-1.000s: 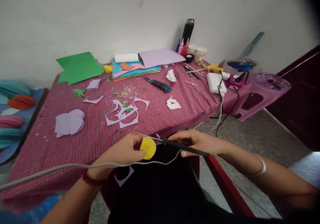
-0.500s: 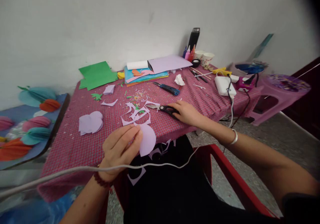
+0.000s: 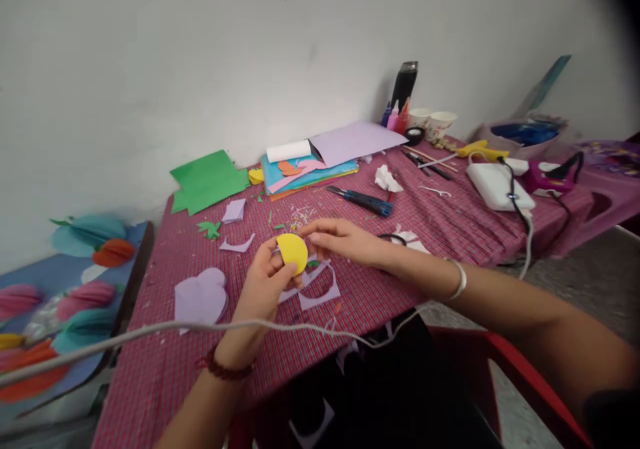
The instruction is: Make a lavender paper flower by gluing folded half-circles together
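Note:
In my left hand (image 3: 265,277) I hold a yellow paper disc (image 3: 293,253), closed between thumb and fingers; it looks like a circle with one straight side. My right hand (image 3: 333,239) is beside its right edge, fingers stretched out; whether the fingertips touch the disc I cannot tell. Under my right wrist, scissors (image 3: 393,237) lie on the table with only part of a black handle showing. Lilac cut-out scraps (image 3: 323,295) lie just below my hands. To the left rests a stack of rounded lilac paper pieces (image 3: 201,297).
Green sheets (image 3: 207,182), a blue paper pack (image 3: 285,171) and a lilac sheet (image 3: 357,143) lie along the back. A blue cutter (image 3: 363,200) and crumpled tissue (image 3: 387,179) are mid-table. A white power bank (image 3: 500,185) stands right. A pale cable (image 3: 165,329) crosses in front.
The lilac paper piece has left my left hand, which now has the yellow disc. My right hand has let go of the scissors and moved left to the disc. The view has shifted.

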### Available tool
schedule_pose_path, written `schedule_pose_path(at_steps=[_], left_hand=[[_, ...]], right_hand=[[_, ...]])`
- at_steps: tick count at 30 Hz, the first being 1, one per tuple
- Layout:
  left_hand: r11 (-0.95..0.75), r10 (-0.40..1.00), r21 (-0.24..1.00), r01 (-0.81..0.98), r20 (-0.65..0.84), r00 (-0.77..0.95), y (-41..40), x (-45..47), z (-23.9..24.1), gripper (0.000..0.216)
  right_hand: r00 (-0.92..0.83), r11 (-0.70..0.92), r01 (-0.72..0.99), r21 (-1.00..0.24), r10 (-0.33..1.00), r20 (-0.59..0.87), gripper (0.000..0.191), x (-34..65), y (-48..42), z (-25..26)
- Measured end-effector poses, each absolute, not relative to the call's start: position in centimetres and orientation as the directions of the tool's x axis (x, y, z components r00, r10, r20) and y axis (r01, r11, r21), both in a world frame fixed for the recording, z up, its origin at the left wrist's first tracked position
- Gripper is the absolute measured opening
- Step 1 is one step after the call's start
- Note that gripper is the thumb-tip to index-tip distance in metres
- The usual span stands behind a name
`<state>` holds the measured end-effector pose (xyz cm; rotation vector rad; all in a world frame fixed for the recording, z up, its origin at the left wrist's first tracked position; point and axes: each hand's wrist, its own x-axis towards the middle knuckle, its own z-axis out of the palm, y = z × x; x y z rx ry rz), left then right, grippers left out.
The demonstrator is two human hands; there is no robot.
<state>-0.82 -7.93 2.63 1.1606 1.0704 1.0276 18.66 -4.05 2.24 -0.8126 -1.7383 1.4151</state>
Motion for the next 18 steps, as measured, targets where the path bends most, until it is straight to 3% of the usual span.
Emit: schedule_pose_path(at_steps=[4, 9, 14, 18], left_hand=[[0.059, 0.994, 0.993, -0.101, -0.048, 0.102, -5.3, -0.9, 1.6, 0.077], [0.017, 1.000, 0.999, -0.041, -0.016, 0.020, -5.3, -1.0, -0.5, 0.071], [0.009, 0.990, 0.996, -0.083, -0.020, -0.136, -5.4, -0.9, -1.3, 0.039], [-0.055, 0.981, 0.998, -0.014, 0.051, -0.187, -5.4, -1.1, -1.3, 0.018]], right_hand=[[-0.512, -0.090, -0.204, -0.975, 0.859, 0.028, 0.026, 15.5, -1.4, 0.3], [-0.535, -0.247, -0.213, -0.945, 0.839, -0.098, 0.018, 15.3, -1.4, -0.9], [-0.531, -0.323, -0.224, -0.919, 0.832, -0.163, 0.018, 16.0, -1.6, -0.8], [-0.560, -0.360, -0.216, -0.908, 0.807, -0.187, 0.016, 16.2, -1.7, -0.7]])
